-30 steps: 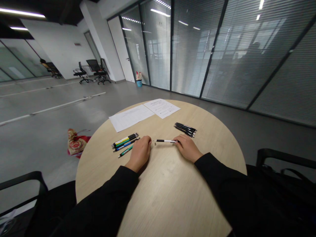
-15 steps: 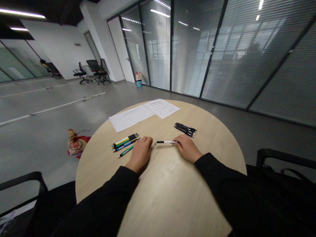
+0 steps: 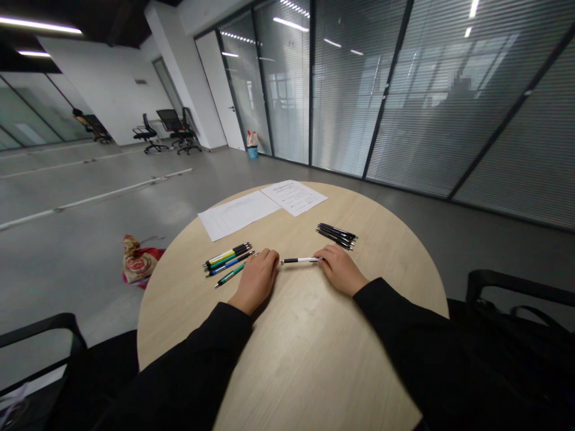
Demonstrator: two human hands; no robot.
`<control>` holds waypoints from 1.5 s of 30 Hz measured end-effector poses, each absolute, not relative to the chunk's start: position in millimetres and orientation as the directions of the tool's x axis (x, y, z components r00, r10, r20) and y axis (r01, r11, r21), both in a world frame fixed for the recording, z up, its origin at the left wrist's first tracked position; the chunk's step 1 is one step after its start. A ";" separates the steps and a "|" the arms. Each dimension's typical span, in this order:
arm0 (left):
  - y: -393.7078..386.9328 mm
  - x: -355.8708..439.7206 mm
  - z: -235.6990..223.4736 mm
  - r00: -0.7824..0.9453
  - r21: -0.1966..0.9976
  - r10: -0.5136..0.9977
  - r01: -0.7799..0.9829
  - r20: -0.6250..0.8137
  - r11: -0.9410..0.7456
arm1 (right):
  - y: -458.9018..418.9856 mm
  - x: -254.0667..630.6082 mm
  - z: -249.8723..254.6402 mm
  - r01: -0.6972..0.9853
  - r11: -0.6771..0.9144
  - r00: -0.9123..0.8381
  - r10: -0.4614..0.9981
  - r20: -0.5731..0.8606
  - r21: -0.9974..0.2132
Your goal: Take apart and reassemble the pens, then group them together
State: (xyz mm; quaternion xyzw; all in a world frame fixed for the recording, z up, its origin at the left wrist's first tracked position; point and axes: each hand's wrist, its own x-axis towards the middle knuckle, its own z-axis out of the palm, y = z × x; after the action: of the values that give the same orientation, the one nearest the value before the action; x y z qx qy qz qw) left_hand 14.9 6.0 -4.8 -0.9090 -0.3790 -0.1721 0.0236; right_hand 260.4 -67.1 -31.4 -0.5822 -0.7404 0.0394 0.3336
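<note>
Grey floor [image 3: 103,221]; white door [image 3: 220,90]; glass partitions [image 3: 350,102]; strip light [image 3: 40,24]

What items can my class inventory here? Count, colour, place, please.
table: 1, pale wood, centre
pen: 1, black, white, mid-table
coloured pens: several, green, yellow, blue, table's left
black pens: several, black, table's right
papers: 2, white, table's far side
bag: 1, red, beige, left of table
door: 1, white, background
glass panels: several, grey, door's right
container: 1, blue, beside door
lights: several, white, overhead
chairs: several, black, beside table, background
person: 1, unclear, far left
sleeves: 2, black, foreground
left hand: 1, bare, pen's left end
right hand: 1, bare, pen's right end
</note>
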 end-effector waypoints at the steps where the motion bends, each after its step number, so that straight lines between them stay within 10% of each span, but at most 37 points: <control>1: 6.4 14.7 -5.4 0.655 0.092 0.679 0.694 0.332 -0.714 | -67.1 260.4 -31.6 0.835 0.320 -0.100 0.888 0.449 -0.447; 20: 7.3 14.0 -6.2 0.671 0.138 0.684 0.678 0.285 -0.722 | -66.6 260.9 -33.2 0.838 0.322 -0.106 0.888 0.447 -0.441; 34: 8.1 14.5 -10.9 0.615 0.480 0.716 0.544 0.330 -0.688 | -67.4 260.1 -32.2 0.828 0.308 -0.072 0.887 0.456 -0.469; 45: 6.7 15.8 -8.1 0.616 0.517 0.709 0.507 0.343 -0.690 | -67.1 259.9 -31.5 0.817 0.313 -0.085 0.896 0.436 -0.484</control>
State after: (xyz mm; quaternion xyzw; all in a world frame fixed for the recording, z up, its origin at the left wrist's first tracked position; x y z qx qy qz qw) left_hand 15.8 6.7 -8.1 -0.8789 -0.3458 -0.2694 -0.1881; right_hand 259.9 -67.1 -31.5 -0.5833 -0.7342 0.0573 0.3427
